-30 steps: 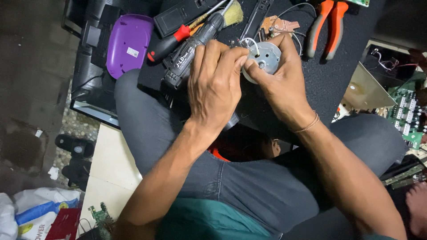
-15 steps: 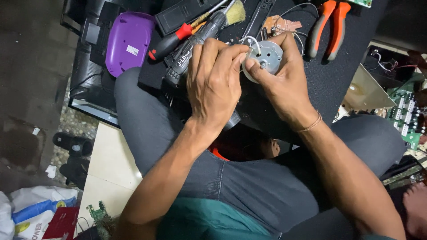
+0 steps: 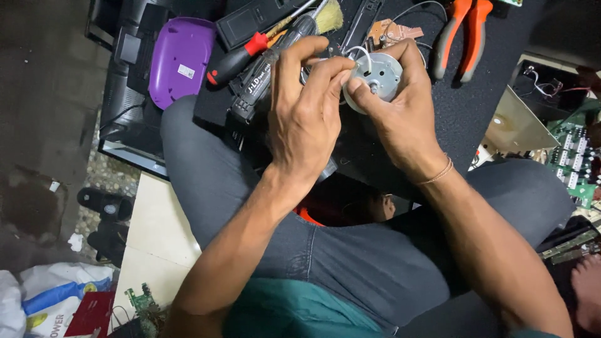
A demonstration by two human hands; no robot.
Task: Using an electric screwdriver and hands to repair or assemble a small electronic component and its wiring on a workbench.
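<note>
My right hand [image 3: 400, 119] grips a small round silver motor [image 3: 375, 75] with thin white wires, held over a black mat [image 3: 476, 106]. My left hand [image 3: 307, 119] is beside it, its fingertips pinching at the motor's left edge where the wires join. A dark cordless screwdriver [image 3: 263, 78] lies under my left hand, partly hidden. Both forearms reach forward over my crossed legs in grey trousers [image 3: 350, 263].
On the mat lie a red-handled screwdriver [image 3: 241, 56], a small brush [image 3: 325, 15], orange-handled pliers [image 3: 463, 31] and a small brown circuit board [image 3: 394, 31]. A purple device [image 3: 181, 56] sits left. Green circuit boards [image 3: 573, 163] stand right. Black sandals [image 3: 103, 206] lie on the floor.
Both hands with the motor stay in nearly the same place; my left fingers have shifted slightly at the motor's edge.
</note>
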